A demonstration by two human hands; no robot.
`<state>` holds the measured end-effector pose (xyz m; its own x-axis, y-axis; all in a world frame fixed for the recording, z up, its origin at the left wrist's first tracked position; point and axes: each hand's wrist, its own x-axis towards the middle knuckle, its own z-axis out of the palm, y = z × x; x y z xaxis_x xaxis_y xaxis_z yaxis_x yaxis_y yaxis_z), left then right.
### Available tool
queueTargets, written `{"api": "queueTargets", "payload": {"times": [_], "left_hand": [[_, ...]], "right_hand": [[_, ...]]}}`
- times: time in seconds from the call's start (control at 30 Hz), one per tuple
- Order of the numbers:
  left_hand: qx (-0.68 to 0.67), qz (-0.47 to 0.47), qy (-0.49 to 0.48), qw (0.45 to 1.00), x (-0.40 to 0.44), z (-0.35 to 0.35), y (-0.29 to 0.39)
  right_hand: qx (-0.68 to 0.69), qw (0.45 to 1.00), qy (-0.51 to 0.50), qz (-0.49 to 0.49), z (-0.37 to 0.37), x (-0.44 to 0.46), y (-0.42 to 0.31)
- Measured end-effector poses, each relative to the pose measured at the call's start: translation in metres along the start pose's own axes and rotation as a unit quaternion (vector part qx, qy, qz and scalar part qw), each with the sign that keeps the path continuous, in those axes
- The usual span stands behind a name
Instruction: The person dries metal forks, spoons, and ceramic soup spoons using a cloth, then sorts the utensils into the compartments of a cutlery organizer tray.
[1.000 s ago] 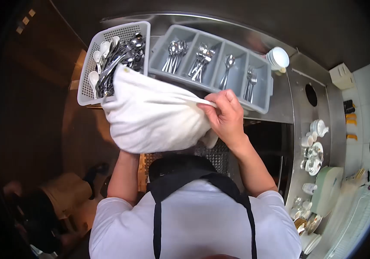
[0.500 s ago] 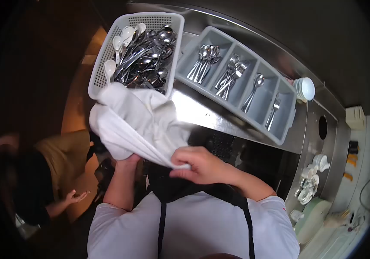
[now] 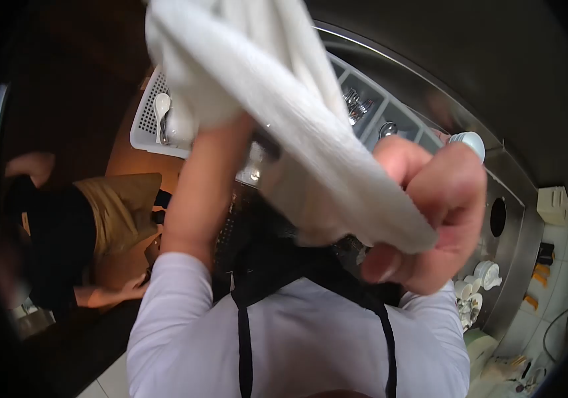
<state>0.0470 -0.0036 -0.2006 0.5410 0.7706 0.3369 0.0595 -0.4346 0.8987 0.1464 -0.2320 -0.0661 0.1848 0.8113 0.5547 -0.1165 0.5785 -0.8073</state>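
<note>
A white cloth (image 3: 277, 93) hangs large and close to the camera, slanting from upper left down to the right. My right hand (image 3: 440, 205) pinches the cloth's lower right end between thumb and fingers. My left hand (image 3: 229, 132) reaches up into the cloth; its fingers are hidden by the folds. Behind the cloth, partly covered, stands a white perforated basket (image 3: 146, 126), where a white spoon (image 3: 162, 109) shows. The grey cutlery tray (image 3: 395, 106) is partly hidden too, with forks (image 3: 357, 106) and a metal spoon (image 3: 388, 129) visible in its compartments.
White bowls (image 3: 471, 142) are stacked beyond the tray's right end. A steel counter (image 3: 512, 245) with a round hole runs along the right, holding white cups (image 3: 471, 284). On the left, another person in a tan apron (image 3: 121, 205) stands nearby.
Both hands and the cloth have risen toward the camera, the right hand moving up and rightward. The cloth now covers most of the basket and part of the tray. The other person's arm has shifted.
</note>
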Motion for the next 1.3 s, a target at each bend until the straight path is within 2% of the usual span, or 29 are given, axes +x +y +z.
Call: {"api": "queueTargets", "payload": {"times": [0.1, 0.17, 0.23, 0.27, 0.33, 0.43, 0.53, 0.57, 0.67, 0.7, 0.77, 0.8, 0.83, 0.87, 0.9, 0.93, 1.0, 1.03, 1.07, 1.1, 1.17, 1.2, 1.3], "left_hand": [[0.109, 0.015, 0.006, 0.994, 0.061, 0.033, -0.006], [0.151, 0.000, 0.006, 0.989, 0.078, 0.041, -0.009], [0.157, 0.002, 0.012, 0.988, 0.079, 0.043, -0.009], [0.149, 0.011, 0.015, 0.989, 0.075, 0.044, -0.007], [0.128, 0.034, 0.015, 0.991, 0.055, 0.047, 0.001], [0.096, 0.066, -0.014, 0.993, 0.012, 0.053, 0.011], [0.073, 0.090, -0.053, 0.992, -0.021, 0.056, 0.015], [0.067, 0.096, -0.061, 0.991, -0.027, 0.053, 0.015], [0.047, 0.105, -0.076, 0.990, -0.031, 0.036, 0.012], [0.029, 0.089, -0.075, 0.993, -0.031, 0.027, 0.008], [-0.032, 0.040, -0.069, 0.996, -0.029, 0.007, -0.002], [-0.141, -0.028, -0.058, 0.988, -0.032, -0.006, -0.011], [-0.249, -0.094, -0.049, 0.963, -0.036, -0.015, -0.025], [-0.354, -0.159, -0.037, 0.921, -0.037, -0.022, -0.034], [-0.541, -0.135, -0.096, 0.824, -0.036, -0.025, -0.026], [-0.695, -0.139, -0.162, 0.687, -0.035, -0.029, -0.017], [-0.578, -0.173, -0.031, 0.797, -0.068, -0.022, -0.043], [-0.246, -0.120, -0.100, 0.956, -0.068, -0.027, -0.043], [0.122, -0.045, -0.133, 0.983, -0.069, -0.032, -0.044], [-0.058, -0.086, -0.116, 0.988, -0.075, -0.037, -0.056], [-0.193, -0.112, -0.101, 0.969, -0.083, -0.042, -0.067], [-0.148, -0.103, -0.107, 0.978, -0.083, -0.044, -0.066], [-0.011, -0.080, -0.124, 0.989, -0.082, -0.050, -0.064]], "right_hand": [[-0.174, 0.978, -0.050, -0.106, -0.013, 0.019, -0.001], [-0.311, 0.932, -0.050, -0.178, -0.024, 0.027, 0.012], [-0.365, 0.918, -0.033, -0.151, -0.040, 0.016, 0.034], [-0.347, 0.933, -0.018, -0.097, -0.049, 0.008, 0.047], [-0.379, 0.924, -0.049, -0.021, -0.073, -0.014, 0.070], [-0.356, 0.920, -0.127, 0.104, -0.093, -0.044, 0.095], [-0.314, 0.882, -0.304, 0.175, -0.102, -0.044, 0.091], [-0.293, 0.874, -0.326, 0.210, -0.101, -0.038, 0.088], [-0.343, 0.903, -0.093, 0.240, -0.080, -0.019, 0.093], [-0.328, 0.901, -0.103, 0.264, -0.077, -0.017, 0.103], [-0.293, 0.890, -0.221, 0.271, -0.060, -0.023, 0.128], [-0.277, 0.879, -0.281, 0.270, -0.048, -0.025, 0.135], [-0.287, 0.877, -0.294, 0.249, -0.039, -0.017, 0.132], [-0.290, 0.903, -0.237, 0.212, -0.033, 0.001, 0.129], [-0.287, 0.924, -0.180, 0.176, -0.027, 0.022, 0.125], [-0.281, 0.942, -0.120, 0.141, -0.021, 0.042, 0.126], [-0.348, 0.921, -0.168, 0.047, -0.016, 0.093, 0.151], [-0.362, 0.908, -0.213, 0.018, -0.008, 0.114, 0.179], [-0.374, 0.891, -0.256, -0.012, 0.004, 0.133, 0.215], [-0.394, 0.870, -0.295, -0.039, 0.015, 0.146, 0.255], [-0.436, 0.813, -0.372, -0.098, 0.035, 0.162, 0.337], [-0.457, 0.778, -0.410, -0.130, 0.043, 0.168, 0.368], [-0.544, 0.636, -0.543, -0.075, 0.068, 0.184, 0.405]]}}
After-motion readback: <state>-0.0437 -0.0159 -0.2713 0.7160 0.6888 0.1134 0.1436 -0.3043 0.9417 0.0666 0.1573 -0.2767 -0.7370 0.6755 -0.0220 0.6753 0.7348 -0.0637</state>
